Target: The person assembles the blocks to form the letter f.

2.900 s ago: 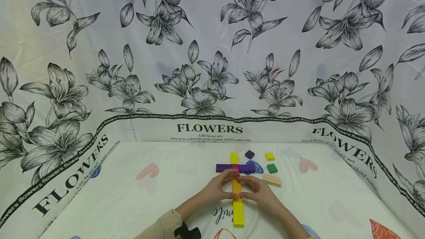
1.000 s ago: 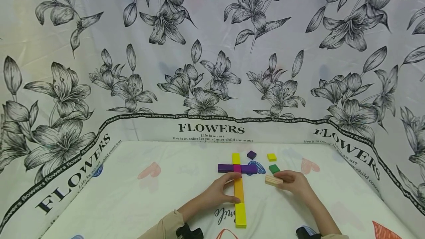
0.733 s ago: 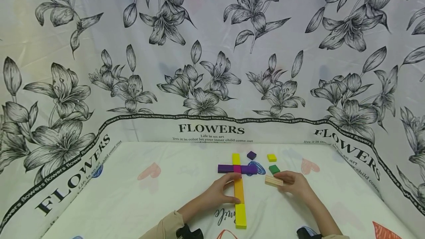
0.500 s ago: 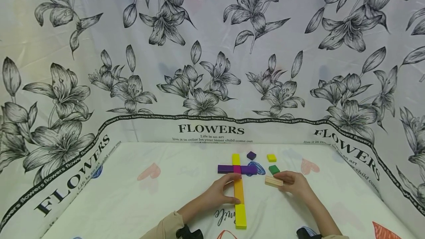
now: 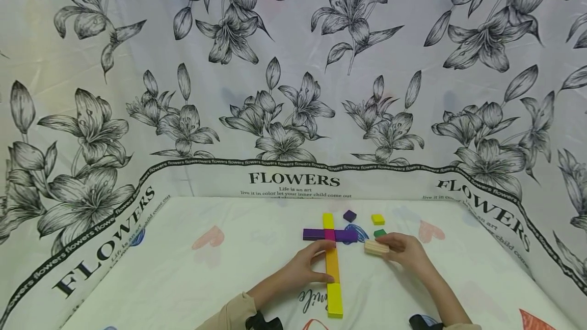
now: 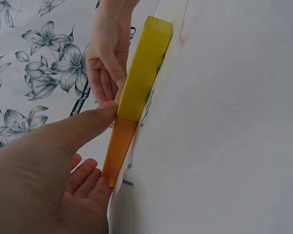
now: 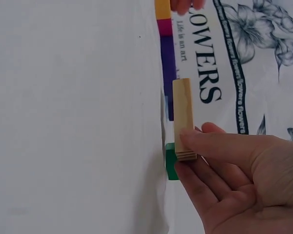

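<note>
Head view: on a white-covered table [image 5: 257,251], blocks lie flat in a cross. A long yellow block [image 5: 335,300], an orange block [image 5: 332,264], a magenta block [image 5: 329,235] and a far yellow block [image 5: 327,220] run in line away from the person, with a left purple block [image 5: 313,234] and a right purple block [image 5: 345,236] as the arms. The left hand [image 5: 300,267] rests against the orange block, its grip spread wide and not closed round anything. The right hand [image 5: 409,255] pinches a bundle of plain wooden strips [image 5: 376,247], right of the cross. Farther back lie a small green block [image 5: 379,233], a small yellow block [image 5: 378,219] and a small purple block [image 5: 350,216], all apart from the cross.

The cross looks laid out; the wooden strips and three loose blocks seem left to place, if all are wanted.

Left wrist view: the thumb tip touches beside the yellow-orange joint, the fingers near the orange block's other end.

Right wrist view: thumb and fingers close on one end of the strips, with the small green block just behind. Whether the strips are lifted, I cannot tell.
</note>
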The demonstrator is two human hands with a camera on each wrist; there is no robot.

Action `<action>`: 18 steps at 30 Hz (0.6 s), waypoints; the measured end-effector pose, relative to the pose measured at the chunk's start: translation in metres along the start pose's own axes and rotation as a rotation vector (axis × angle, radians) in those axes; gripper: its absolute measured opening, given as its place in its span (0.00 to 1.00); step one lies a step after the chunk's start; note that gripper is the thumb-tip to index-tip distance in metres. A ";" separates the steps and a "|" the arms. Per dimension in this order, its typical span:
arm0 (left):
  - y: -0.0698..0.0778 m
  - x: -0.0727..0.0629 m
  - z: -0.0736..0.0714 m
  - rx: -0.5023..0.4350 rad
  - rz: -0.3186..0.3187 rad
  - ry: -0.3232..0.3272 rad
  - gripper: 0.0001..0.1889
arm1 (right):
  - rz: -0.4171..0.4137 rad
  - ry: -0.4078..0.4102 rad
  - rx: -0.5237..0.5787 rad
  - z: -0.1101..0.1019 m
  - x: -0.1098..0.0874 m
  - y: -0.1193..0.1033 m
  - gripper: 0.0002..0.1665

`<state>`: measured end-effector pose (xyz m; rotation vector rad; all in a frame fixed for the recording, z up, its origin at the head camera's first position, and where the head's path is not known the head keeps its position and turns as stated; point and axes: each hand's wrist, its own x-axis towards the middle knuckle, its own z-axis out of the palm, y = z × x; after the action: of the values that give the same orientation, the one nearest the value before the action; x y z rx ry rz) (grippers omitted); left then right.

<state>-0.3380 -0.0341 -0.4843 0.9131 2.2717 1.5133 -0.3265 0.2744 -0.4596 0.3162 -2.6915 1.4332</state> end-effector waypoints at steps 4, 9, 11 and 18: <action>0.000 0.000 0.000 -0.025 -0.013 -0.001 0.41 | -0.031 0.002 0.007 0.003 0.006 -0.002 0.22; 0.001 0.001 0.001 -0.037 -0.032 0.003 0.40 | -0.069 0.025 -0.003 0.008 0.016 -0.005 0.20; 0.001 0.001 0.001 -0.034 -0.037 0.001 0.40 | -0.051 0.040 -0.003 0.011 0.021 -0.007 0.20; 0.003 0.000 0.000 -0.032 -0.043 -0.001 0.40 | -0.010 0.069 -0.035 0.019 0.043 -0.014 0.22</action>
<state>-0.3367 -0.0332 -0.4819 0.8501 2.2448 1.5263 -0.3646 0.2446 -0.4523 0.2728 -2.6533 1.3666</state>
